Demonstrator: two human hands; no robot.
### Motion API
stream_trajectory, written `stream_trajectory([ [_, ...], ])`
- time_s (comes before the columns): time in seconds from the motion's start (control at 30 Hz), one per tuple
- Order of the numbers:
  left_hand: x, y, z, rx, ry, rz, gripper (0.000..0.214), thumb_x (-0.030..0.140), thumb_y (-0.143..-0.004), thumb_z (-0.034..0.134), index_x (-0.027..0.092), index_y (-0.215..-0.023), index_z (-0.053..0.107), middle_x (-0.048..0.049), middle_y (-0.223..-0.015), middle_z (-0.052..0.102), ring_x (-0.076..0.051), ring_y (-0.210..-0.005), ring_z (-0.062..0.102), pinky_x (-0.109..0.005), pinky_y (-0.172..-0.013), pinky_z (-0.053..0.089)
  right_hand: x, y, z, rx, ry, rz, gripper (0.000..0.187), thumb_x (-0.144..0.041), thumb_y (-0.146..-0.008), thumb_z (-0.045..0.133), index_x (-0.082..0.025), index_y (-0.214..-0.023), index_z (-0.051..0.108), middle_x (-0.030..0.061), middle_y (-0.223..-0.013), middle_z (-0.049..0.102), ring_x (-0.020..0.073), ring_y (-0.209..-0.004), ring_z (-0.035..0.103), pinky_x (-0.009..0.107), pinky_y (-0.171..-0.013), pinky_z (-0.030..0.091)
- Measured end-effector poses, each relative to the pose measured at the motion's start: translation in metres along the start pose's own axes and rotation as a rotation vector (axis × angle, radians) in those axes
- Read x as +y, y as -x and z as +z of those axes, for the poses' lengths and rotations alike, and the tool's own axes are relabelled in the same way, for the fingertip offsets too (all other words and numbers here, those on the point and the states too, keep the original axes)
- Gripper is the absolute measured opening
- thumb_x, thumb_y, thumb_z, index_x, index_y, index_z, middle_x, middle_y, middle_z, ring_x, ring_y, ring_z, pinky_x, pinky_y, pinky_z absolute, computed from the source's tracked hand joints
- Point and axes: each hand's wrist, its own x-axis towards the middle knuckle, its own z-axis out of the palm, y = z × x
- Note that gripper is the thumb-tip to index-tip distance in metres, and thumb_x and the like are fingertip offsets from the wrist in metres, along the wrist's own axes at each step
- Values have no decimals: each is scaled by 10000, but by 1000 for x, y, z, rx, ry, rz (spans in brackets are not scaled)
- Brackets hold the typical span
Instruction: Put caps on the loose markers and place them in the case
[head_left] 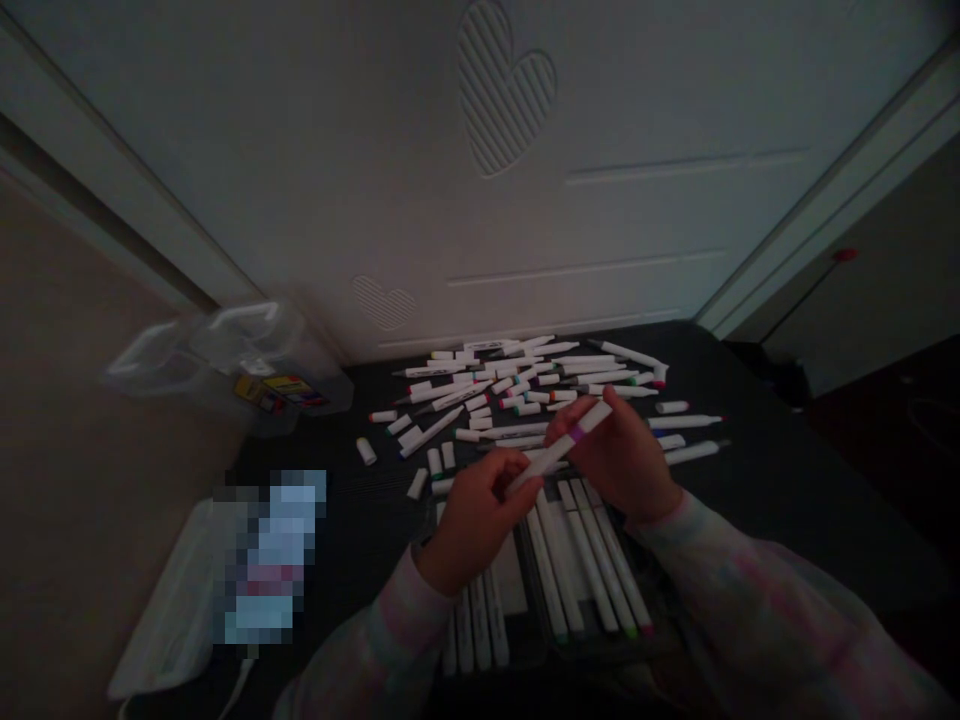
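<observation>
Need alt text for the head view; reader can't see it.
A left hand and right hand together hold a slim white marker with a purple band above a dark tabletop. Loose white markers and small white cylindrical caps lie scattered beyond; rows of white markers lie nearer the camera.

The marker point(556, 451) looks smooth plastic, the sleeves point(750, 575) cloth.

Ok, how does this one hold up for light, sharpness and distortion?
Head view: dim throughout, with the white door greyed and parts of the right side nearly black; head view: the purple-banded marker and loose markers look soft, lettering unreadable; head view: mosaic blocks mask a bright patch at left; head view: door edges splay upward, possibly wide-angle stretch.
</observation>
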Motion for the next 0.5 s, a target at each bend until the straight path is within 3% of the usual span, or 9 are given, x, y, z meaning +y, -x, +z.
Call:
stream_trajectory([
  [0.3,1,1,-4,109,-135,72,179,363,-804,480,193,-810,539,25,-662,552,-119,-597,511,-231,-569,375,4,0,-2,-50,74,-23,288,-350,-816,456,-200,-625,610,10,-609,516,122,-549,435,254,-521,378],
  [0.5,3,2,-6,58,-217,146,195,364,-818,470,197,-807,571,20,-641,574,-119,-575,519,-230,-562,373,7,1,-3,-93,104,-14,294,-303,-821,437,-182,-578,550,9,-577,506,120,-512,425,266,-527,345],
])
